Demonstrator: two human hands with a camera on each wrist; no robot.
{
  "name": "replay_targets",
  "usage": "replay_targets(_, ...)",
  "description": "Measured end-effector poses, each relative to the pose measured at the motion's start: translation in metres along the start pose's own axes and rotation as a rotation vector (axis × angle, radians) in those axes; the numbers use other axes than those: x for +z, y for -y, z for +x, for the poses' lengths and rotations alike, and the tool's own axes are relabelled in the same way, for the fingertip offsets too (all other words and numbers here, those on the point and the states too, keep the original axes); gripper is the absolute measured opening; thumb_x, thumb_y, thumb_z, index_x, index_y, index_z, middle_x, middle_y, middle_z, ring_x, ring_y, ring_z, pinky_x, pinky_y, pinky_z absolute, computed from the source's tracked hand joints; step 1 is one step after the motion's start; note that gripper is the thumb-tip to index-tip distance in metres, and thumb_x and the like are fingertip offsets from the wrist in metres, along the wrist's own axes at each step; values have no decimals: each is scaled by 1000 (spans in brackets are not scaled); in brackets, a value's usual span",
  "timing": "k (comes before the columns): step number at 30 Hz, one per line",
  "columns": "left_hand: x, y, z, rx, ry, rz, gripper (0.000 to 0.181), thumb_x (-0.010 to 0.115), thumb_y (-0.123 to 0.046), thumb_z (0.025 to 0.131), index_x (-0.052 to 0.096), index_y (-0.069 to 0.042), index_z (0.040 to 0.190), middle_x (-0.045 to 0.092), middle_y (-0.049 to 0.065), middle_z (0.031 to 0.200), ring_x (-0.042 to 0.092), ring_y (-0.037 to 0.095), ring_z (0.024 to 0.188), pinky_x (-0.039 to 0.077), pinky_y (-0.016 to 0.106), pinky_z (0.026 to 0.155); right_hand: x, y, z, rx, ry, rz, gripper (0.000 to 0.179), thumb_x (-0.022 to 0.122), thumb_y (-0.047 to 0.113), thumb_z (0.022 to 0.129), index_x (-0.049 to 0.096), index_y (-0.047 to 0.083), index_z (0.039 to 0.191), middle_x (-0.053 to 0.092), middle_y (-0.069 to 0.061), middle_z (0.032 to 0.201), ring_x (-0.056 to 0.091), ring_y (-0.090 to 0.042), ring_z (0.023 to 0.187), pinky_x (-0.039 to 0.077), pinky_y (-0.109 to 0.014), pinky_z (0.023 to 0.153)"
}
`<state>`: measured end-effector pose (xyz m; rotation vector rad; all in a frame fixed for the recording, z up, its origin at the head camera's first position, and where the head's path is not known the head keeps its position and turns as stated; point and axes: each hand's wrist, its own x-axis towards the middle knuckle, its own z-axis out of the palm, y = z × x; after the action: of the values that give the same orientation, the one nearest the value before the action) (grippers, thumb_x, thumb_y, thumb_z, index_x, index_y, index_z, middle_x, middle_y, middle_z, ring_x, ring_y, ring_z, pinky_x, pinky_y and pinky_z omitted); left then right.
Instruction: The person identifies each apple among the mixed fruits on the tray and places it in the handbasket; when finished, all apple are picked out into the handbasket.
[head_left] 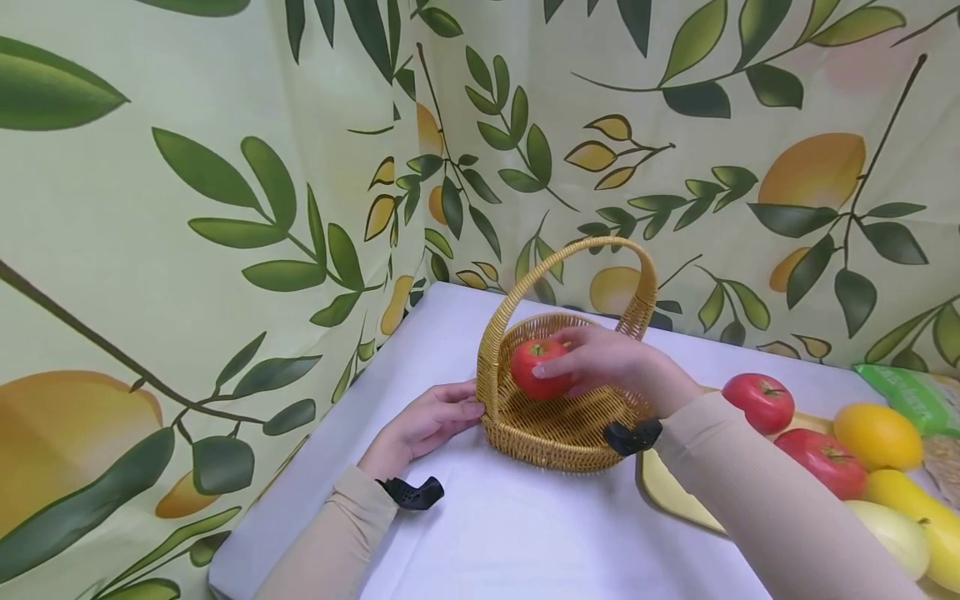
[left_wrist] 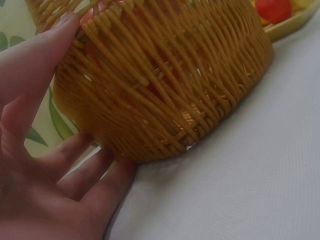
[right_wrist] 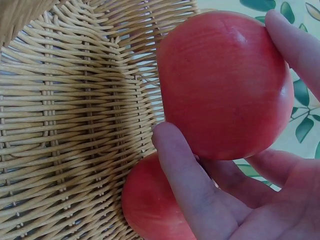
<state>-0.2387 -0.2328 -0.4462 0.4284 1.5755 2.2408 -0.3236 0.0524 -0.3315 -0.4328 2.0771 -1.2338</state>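
Two grips: my right hand [head_left: 596, 358] grasps a round red apple [head_left: 534, 369]; my left hand [head_left: 429, 419] presumably steadies a golden wicker basket [head_left: 546, 450].

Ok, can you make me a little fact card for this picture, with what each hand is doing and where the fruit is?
Left hand: touching the side of the wicker basket
Right hand: holding a red apple at the basket
Inside basket: another red apple
Right of basket: two more red apples, an orange, a long yellow fruit, a pale fruit
Far right: green packet
Table: white cloth
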Motion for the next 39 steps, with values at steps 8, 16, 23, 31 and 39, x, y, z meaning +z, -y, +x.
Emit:
replay_targets(8,0,0,0,2,-4,3,39,58,5,95,79,-23,113,36,16,162,56,16,128,41,39,114,8,1,7,-21,13,-79,85,87,39,82,45,4,147,53,-18,138,62,-32,116,61,-42,89)
replay_targets(16,1,1,1,-6,-3,1,39,59,4,96,79,-23,115,41,13,159,56,17,129,41,39,114,12,4,14,-23,30,-133,82,87,41,82,50,5,145,57,-15,134,62,-31,112,61,-41,86)
replay_targets(23,1,-1,0,-7,4,6,37,60,2,97,78,-24,116,35,15,162,52,18,133,41,39,115,18,6,19,-19,58,-143,79,88,38,81,51,4,142,61,-14,128,64,-30,110,61,-40,87)
replay_targets(31,-1,-1,-1,-6,7,0,39,59,4,97,79,-24,115,36,14,162,53,17,132,41,38,114,23,8,23,-16,79,-158,75,89,36,80,53,5,139,61,-13,125,65,-29,107,62,-40,85)
replay_targets(39,-1,-1,-1,-2,8,-6,38,58,3,97,78,-23,116,40,14,160,54,17,130,41,38,114,26,5,25,-13,74,-181,75,90,36,79,54,7,138,60,-14,125,64,-29,106,62,-38,84)
